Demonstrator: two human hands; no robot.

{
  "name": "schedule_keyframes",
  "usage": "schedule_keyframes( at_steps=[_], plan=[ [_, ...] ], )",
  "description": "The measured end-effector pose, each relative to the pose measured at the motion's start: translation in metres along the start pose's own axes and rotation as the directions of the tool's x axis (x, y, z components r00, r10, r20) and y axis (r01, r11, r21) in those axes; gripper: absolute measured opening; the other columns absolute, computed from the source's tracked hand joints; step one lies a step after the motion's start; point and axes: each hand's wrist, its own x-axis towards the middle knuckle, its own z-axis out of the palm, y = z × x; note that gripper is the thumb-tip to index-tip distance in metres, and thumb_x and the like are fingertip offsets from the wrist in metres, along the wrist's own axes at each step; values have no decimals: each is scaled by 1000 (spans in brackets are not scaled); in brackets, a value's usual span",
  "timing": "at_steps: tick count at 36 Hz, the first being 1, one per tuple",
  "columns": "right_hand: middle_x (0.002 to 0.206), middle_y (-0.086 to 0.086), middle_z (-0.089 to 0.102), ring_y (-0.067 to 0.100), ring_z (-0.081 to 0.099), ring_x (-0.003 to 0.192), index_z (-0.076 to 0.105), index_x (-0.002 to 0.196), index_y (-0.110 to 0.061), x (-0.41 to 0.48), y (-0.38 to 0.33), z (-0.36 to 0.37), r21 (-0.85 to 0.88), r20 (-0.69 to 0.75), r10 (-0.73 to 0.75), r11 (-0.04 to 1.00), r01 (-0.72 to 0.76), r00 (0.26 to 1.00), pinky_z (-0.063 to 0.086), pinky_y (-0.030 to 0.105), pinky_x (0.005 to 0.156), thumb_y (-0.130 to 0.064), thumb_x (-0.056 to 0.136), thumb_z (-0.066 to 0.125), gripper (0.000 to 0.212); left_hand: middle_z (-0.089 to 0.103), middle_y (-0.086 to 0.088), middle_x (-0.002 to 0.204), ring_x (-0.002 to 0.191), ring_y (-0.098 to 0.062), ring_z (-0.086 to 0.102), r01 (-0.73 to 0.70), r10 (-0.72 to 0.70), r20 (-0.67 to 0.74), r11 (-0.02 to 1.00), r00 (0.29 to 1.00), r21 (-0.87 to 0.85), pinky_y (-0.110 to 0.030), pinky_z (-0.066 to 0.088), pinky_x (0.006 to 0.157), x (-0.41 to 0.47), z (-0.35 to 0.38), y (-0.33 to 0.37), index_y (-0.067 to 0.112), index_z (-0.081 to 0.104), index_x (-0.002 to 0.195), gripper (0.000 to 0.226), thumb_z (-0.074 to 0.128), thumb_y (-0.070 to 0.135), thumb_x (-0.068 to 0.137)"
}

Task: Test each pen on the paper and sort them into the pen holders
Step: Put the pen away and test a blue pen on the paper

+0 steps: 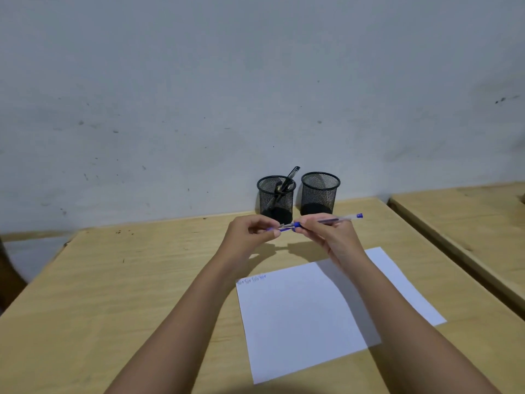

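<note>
My right hand (pixel 326 233) grips a clear pen with blue ends (pixel 338 220), held level above the desk with its tip pointing left. My left hand (pixel 251 233) pinches the blue pen cap (pixel 279 229) at the pen's tip; the cap looks slightly off the tip. Behind my hands stand two black mesh pen holders. The left holder (pixel 276 199) contains black pens, one sticking out to the upper right. The right holder (pixel 319 193) looks empty. A white sheet of paper (pixel 306 314) lies in front of me, with small blue scribbles (pixel 251 279) at its top left corner.
The wooden desk (pixel 127 294) ends at a scuffed grey wall (pixel 199 95). A second wooden desk (pixel 468 217) stands to the right, separated by a narrow gap. A dark object sits at the far left edge.
</note>
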Motion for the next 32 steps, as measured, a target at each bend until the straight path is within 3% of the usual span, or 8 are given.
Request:
schedule_keyframes(
  at_steps=[4,11,17,24,32],
  plan=[
    [73,13,72,18,70,67,67,78,4,-1,-8,-7,-18,21,0,1000,1,1000,56,16,66,5,79,65,3,70,-7,85,72,-10,59,-7,9,39,999,999,-44,-18,47,73,4,9,8,15,72,87,13,74,9,76],
    [64,2,71,7,65,58,69,76,-2,-3,-21,-16,-44,21,-63,997,64,998,50,11,59,5,77,66,8,73,2,77,74,-7,65,2,11,64,980,998,-198,-18,52,76,12,28,16,7,72,90,14,73,5,76],
    [66,9,70,12,66,61,69,77,-1,-5,-27,-30,-122,23,-128,984,130,992,53,16,63,5,72,70,8,72,0,77,72,-6,66,11,9,86,973,996,-231,-15,52,70,19,42,15,6,71,87,12,72,1,76],
    [68,11,71,16,67,62,71,78,0,-9,-31,-48,-171,14,-155,973,155,988,55,19,64,-9,60,75,21,72,-2,74,69,-8,66,38,-3,145,970,989,-241,-15,53,70,21,62,17,10,71,82,13,70,-2,77],
    [76,8,72,14,69,67,67,85,3,-12,-49,-66,-92,39,-55,994,59,998,55,16,70,0,79,64,8,71,4,70,70,-6,66,-19,48,145,980,988,-199,-16,53,74,21,74,28,12,71,84,12,72,2,77]
  ],
)
